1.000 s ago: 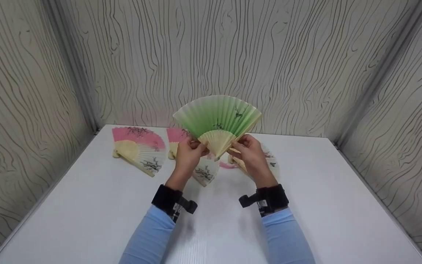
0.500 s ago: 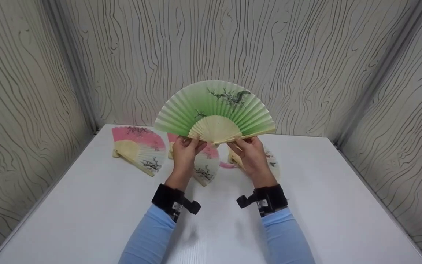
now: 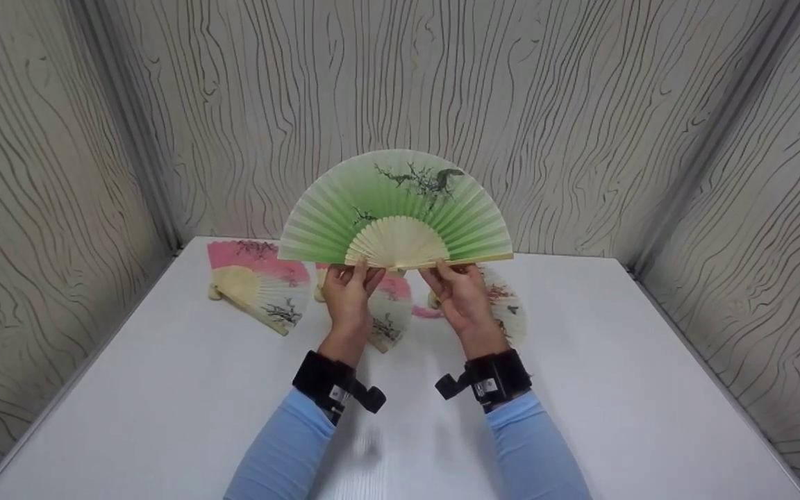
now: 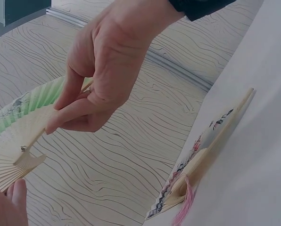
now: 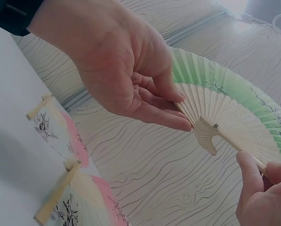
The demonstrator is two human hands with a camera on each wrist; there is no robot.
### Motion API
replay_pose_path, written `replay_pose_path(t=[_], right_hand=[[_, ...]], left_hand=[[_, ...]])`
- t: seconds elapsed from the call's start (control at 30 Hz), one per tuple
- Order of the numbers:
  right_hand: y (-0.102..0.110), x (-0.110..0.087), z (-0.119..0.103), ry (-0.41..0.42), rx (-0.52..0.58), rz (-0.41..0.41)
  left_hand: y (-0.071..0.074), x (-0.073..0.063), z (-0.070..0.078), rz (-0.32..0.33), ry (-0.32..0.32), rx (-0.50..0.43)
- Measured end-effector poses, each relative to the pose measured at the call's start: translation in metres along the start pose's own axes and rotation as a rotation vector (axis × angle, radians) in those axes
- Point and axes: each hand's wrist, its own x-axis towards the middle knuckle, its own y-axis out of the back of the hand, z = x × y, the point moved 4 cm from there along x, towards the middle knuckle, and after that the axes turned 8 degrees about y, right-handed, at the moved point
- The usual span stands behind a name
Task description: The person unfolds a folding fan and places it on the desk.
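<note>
A green-and-white folding fan (image 3: 330, 212) with pale slats and a dark branch print is spread to about a half circle, held up above the table. My left hand (image 3: 346, 302) pinches its left lower edge between thumb and fingers. The outer slat at its right lower edge is pinched by my right hand (image 3: 467, 302). In the right wrist view, the rivet (image 5: 216, 126) and a curved handle end (image 5: 207, 141) show between the two hands. The left wrist view also shows the left thumb and fingers on the slats (image 4: 34, 125).
Spread fans lie on the white table (image 3: 164, 403): a pink-and-white one (image 3: 251, 257) at left, a similar one (image 3: 389, 323) partly behind my left hand, and a white flowered one (image 3: 513, 316) behind my right. A pink tassel (image 3: 428, 312) lies between. Wood-patterned panels (image 3: 400, 83) enclose the table.
The green fan has spread from a narrower wedge to about a half circle. Its pivot has risen as its outer edges came down to nearly level. Both hands still hold it.
</note>
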Motion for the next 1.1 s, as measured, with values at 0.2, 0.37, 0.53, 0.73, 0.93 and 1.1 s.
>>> replay_pose_path(t=[0.2,0.37,0.53,0.73,0.93,1.1], right_hand=[[0.002,-0.002,-0.004,-0.002,-0.005,0.019],[0.012,0.000,-0.015,-0.009,0.005,0.092],[0.040,0.011,-0.037,0.026,0.037,0.177],[0.108,0.021,-0.074,0.053,0.130,0.360],[0.171,0.019,-0.096,0.038,0.295,0.558],[0.212,0.012,-0.101,0.072,0.278,0.714]], left_hand=[[-0.001,0.002,-0.005,-0.021,0.020,0.017],[-0.015,0.005,-0.019,-0.024,0.054,0.037],[-0.056,0.013,-0.040,-0.042,0.105,0.047],[-0.117,0.010,-0.093,-0.151,0.270,0.199],[-0.156,0.004,-0.146,-0.297,0.404,0.306],[-0.171,0.000,-0.184,-0.431,0.530,0.345]])
